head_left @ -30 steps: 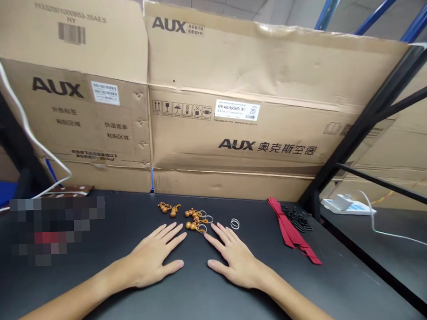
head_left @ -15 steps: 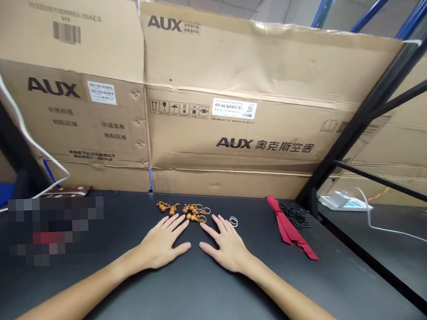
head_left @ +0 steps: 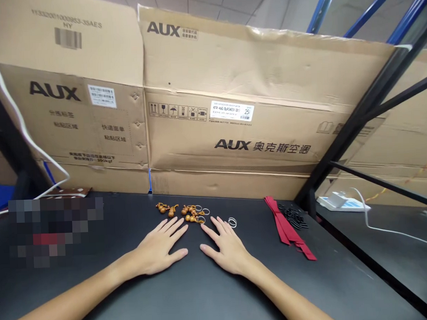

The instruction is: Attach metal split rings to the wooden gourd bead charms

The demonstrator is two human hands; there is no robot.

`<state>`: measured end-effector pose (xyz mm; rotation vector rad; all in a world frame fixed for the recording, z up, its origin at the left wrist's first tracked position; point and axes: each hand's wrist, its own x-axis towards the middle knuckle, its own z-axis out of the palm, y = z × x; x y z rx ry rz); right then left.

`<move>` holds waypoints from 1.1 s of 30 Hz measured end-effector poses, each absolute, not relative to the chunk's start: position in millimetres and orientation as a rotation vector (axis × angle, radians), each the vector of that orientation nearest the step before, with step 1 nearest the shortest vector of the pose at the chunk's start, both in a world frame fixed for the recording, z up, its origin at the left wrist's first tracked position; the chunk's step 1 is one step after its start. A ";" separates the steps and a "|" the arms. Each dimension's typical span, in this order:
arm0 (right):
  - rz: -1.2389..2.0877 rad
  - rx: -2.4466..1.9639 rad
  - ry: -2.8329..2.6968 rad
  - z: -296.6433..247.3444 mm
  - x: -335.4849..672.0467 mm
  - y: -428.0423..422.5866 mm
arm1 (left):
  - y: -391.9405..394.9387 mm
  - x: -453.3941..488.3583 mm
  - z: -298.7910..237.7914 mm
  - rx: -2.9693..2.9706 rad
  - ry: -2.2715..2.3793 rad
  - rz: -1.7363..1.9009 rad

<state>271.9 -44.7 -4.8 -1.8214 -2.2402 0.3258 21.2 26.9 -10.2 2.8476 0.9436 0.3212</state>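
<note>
My left hand (head_left: 159, 248) and my right hand (head_left: 226, 248) lie flat and palm down on the black table (head_left: 218, 290), fingers spread and holding nothing. Just beyond their fingertips sit orange-brown wooden gourd keychains: a single one (head_left: 167, 209) and a tangled group (head_left: 191, 214) with metal split rings. My right forefinger nearly touches the group, and my left middle fingers end close below it. A loose metal key ring (head_left: 232, 222) lies beyond my right fingers. Further right lie a folded red ribbon (head_left: 285, 227) and a heap of small black pieces (head_left: 292, 218).
Large flattened AUX cardboard boxes (head_left: 233, 122) stand along the table's far edge. A pixelated, blurred patch (head_left: 57, 232) covers the table's left side. Black and blue shelf frames (head_left: 368, 98) rise at right, with a white power strip (head_left: 339, 202) on a lower surface beyond the table's right edge.
The whole scene looks slightly smaller and has shifted a little left, as if my head moved back. Both hands remain flat on the table, and nothing has been taken hold of.
</note>
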 end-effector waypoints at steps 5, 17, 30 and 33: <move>0.345 -1.814 -2.253 -2.3 272.6 -47.2 | 27.5 20.9 -10.8 2.850 0.937 0.337; 0.347 -1.808 -2.231 -3.2 273.4 -48.0 | 38.5 20.3 -3.9 2.914 0.999 0.621; 0.245 -1.874 -2.158 -7.0 275.4 -49.3 | 29.8 22.5 1.2 3.004 0.850 0.602; 0.217 -1.888 -2.139 -8.5 277.5 -50.3 | 20.2 23.6 2.7 3.034 0.750 0.573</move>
